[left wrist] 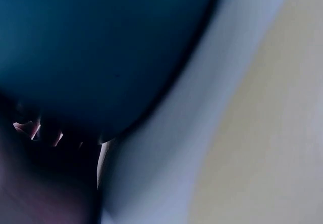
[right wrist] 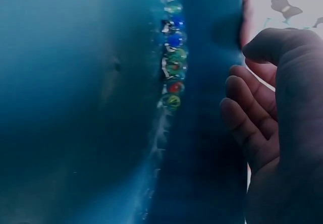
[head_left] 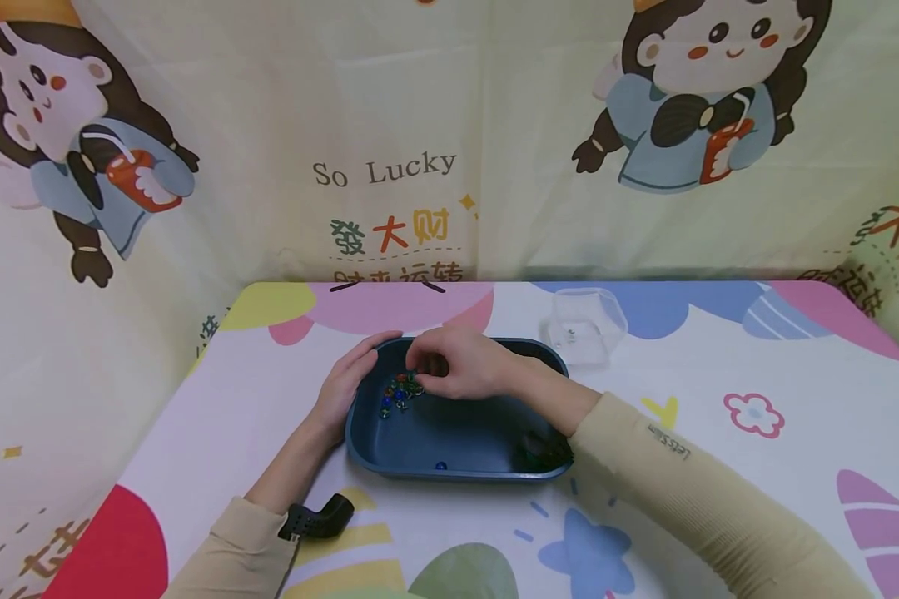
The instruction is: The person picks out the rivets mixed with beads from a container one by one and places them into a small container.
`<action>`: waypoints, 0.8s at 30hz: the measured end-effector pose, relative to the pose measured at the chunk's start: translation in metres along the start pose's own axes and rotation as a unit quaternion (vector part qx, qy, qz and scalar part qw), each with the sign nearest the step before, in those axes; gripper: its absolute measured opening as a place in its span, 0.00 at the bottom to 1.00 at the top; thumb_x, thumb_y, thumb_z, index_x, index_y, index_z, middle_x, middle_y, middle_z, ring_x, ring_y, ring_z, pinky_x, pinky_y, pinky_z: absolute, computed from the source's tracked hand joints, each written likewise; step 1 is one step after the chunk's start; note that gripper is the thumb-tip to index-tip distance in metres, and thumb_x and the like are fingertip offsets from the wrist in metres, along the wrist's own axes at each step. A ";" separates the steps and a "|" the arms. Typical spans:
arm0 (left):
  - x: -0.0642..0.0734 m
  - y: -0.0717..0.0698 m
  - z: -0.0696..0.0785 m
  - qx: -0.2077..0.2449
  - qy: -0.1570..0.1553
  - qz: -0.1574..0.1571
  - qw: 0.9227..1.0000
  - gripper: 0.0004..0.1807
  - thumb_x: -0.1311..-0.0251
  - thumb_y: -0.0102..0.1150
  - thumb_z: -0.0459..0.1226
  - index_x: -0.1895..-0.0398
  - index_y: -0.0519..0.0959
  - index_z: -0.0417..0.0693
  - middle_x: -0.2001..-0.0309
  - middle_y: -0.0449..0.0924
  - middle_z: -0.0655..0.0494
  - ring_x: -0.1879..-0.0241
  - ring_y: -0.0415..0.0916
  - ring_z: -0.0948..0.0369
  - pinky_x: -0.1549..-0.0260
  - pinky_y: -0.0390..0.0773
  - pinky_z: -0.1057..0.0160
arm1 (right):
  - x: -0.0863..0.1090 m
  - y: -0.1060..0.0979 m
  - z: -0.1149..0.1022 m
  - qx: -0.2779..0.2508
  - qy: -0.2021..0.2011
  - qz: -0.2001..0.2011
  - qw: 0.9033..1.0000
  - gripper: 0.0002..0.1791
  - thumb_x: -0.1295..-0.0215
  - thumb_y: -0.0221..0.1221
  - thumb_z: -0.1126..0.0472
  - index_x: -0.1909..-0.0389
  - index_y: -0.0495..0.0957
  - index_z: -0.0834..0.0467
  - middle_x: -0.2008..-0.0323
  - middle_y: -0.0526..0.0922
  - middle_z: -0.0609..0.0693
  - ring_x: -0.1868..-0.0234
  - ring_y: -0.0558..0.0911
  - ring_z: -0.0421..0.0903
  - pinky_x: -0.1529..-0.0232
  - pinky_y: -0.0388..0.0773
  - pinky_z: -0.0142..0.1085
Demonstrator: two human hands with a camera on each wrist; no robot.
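A dark blue tray (head_left: 464, 476) stands on the table in the head view. Toward its left end lies a cluster of glass marbles (head_left: 399, 394) in blue, green and red. These marbles (right wrist: 174, 57) form a line along the tray's bottom edge in the right wrist view. One blue marble (head_left: 440, 466) sits apart at the near wall. My left hand (head_left: 345, 387) rests with extended fingers along the tray's left rim. Over the cluster hovers my right hand (head_left: 460, 363), fingers loosely bent. In the right wrist view, this hand (right wrist: 272, 113) shows no marble between its visible fingers.
A clear plastic box (head_left: 586, 329) stands on the table behind the tray, to the right. A dark shape (head_left: 543, 451) overlaps the tray's near right corner, below the right cuff. On my left wrist is a black device (head_left: 318, 516). A printed cloth (head_left: 397, 100) hangs behind the table.
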State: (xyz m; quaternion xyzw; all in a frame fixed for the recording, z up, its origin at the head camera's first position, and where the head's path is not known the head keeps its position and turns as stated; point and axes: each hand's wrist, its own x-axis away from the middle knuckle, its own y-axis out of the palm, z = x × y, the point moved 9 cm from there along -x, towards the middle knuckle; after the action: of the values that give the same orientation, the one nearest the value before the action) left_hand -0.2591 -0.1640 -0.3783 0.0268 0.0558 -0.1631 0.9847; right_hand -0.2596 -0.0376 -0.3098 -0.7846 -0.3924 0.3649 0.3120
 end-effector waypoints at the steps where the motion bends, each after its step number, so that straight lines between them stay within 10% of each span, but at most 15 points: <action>1: 0.000 0.000 0.000 -0.002 0.000 0.000 1.000 0.27 0.19 0.29 0.42 0.25 0.60 0.37 0.29 0.64 0.38 0.36 0.70 0.54 0.39 0.72 0.61 | 0.000 0.002 0.001 0.002 0.004 -0.006 1.000 0.08 0.36 0.63 0.66 0.57 0.82 0.62 0.67 0.81 0.45 0.68 0.77 0.39 0.62 0.77 0.29; 24: 0.001 0.001 0.002 -0.003 -0.002 0.002 1.000 0.27 0.19 0.29 0.41 0.25 0.60 0.38 0.28 0.63 0.41 0.31 0.64 0.47 0.37 0.70 0.60 | -0.001 0.038 0.011 0.176 0.059 -0.150 0.971 0.11 0.33 0.64 0.61 0.51 0.83 0.56 0.59 0.81 0.49 0.62 0.78 0.43 0.53 0.78 0.35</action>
State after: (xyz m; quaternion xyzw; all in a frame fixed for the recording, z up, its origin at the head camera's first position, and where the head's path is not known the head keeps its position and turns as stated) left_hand -0.2578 -0.1638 -0.3766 0.0240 0.0542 -0.1615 0.9851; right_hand -0.2545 -0.0545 -0.3448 -0.6697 -0.4164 0.3305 0.5185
